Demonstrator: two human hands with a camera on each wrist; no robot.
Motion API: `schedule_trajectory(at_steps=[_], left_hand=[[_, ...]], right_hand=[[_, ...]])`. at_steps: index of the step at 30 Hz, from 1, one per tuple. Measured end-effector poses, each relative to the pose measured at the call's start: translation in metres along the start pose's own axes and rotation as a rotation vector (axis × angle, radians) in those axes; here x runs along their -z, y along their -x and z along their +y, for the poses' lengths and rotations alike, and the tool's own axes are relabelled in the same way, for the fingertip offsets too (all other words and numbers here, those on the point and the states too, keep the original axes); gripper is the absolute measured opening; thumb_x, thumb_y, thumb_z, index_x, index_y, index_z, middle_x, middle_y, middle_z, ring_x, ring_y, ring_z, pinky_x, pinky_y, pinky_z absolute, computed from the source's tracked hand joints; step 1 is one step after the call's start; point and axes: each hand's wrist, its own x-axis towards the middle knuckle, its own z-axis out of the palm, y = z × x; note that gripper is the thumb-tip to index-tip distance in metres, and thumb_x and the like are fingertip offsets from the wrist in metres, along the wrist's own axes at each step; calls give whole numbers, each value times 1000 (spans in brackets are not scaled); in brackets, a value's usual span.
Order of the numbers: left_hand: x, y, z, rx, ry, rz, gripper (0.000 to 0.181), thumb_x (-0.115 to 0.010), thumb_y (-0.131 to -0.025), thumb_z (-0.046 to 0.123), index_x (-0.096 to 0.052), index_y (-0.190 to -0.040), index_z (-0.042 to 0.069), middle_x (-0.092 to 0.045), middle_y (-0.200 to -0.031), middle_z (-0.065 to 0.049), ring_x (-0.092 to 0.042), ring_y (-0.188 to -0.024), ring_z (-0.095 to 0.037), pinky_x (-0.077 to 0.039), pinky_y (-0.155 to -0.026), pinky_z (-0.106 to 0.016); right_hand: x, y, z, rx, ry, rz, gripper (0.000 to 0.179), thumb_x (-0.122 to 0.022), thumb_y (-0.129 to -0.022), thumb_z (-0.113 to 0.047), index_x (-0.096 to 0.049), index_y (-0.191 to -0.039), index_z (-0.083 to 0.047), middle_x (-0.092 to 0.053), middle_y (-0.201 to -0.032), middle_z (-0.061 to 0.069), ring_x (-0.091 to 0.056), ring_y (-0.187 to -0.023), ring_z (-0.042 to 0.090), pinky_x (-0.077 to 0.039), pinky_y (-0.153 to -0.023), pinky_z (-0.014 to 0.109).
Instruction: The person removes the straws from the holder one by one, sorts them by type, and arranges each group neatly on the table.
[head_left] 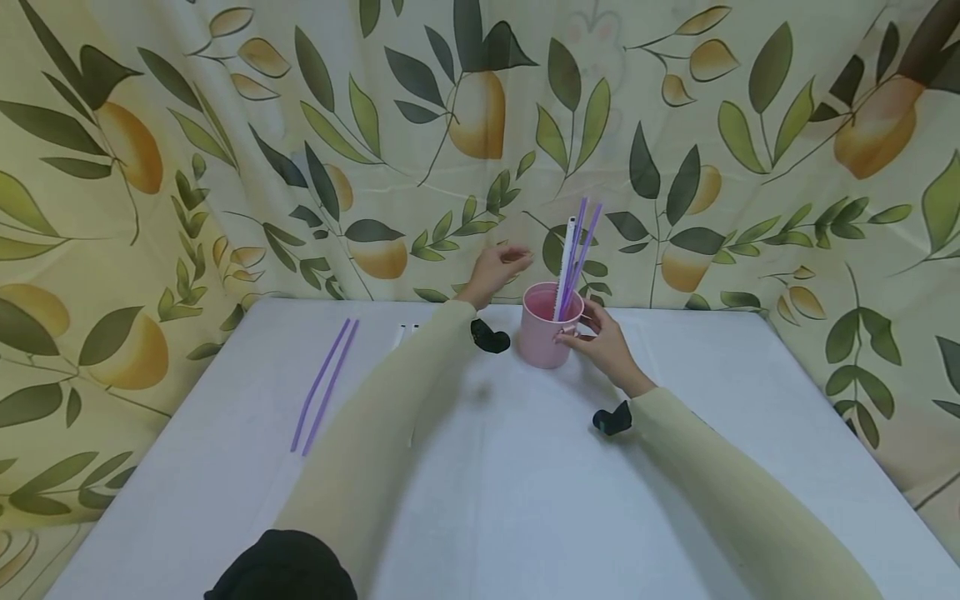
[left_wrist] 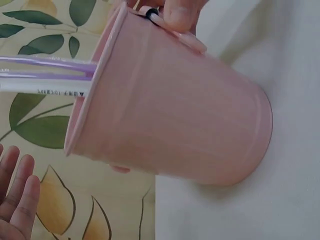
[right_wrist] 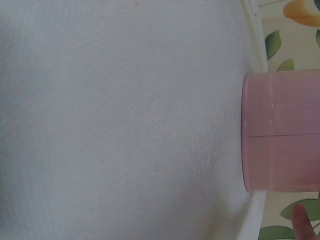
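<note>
A pink mug stands upright near the table's back edge. Two purple straws and a slim white stick with small dark print lean in it, rising above the rim. My right hand grips the mug at its handle side; in the left wrist view its thumb lies over the pink handle. To the left of the mug, my left hand is raised and holds nothing, its fingers extended in the left wrist view. The right wrist view catches the mug's lower wall.
Two more purple straws lie side by side on the white table at the left. White sticks lie partly hidden beneath the left sleeve. A patterned fruit-and-leaf curtain hangs behind the table.
</note>
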Motion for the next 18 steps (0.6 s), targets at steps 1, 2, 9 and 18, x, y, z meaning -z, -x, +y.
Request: schedule_trajectory(at_steps=[1, 2, 9, 18], left_hand=[[-1, 0, 2, -2, 8, -2, 37, -58, -93, 19, -55, -127, 3, -60, -124, -15, -57, -116, -26, -50, -97, -31], [-3, 0, 3, -1, 16, -5, 37, -58, -94, 18, -55, -128, 3, -59, -125, -15, -56, -116, -26, -50, -98, -30], [-16, 1, 10, -18, -7, -19, 42, -58, -93, 20, -52, -131, 3, -59, -126, -15, -56, -117, -25, -49, -98, -29], [-30, -2, 11, -27, -11, -1, 38, -62, -91, 22, -57, -126, 6, -63, -122, -11, -58, -115, -23, -50, -96, -32]], right_hand=[[0, 1, -3, -2, -5, -3, 83, -74, -80, -16, -26, -147, -8, -36, -148, 17, -37, -136, 34, -41, -105, 49], [0, 3, -6, -4, -8, -6, 82, -74, -81, -15, -25, -147, -7, -35, -148, 18, -36, -136, 35, -41, -105, 49], [-2, 12, -24, -24, 15, -11, 78, -70, -84, -12, -24, -147, -4, -34, -149, 21, -34, -137, 37, -39, -107, 50], [-2, 12, -23, -8, 12, -17, 78, -70, -85, -11, -24, -147, -4, -32, -149, 20, -34, -137, 37, -40, -106, 51]])
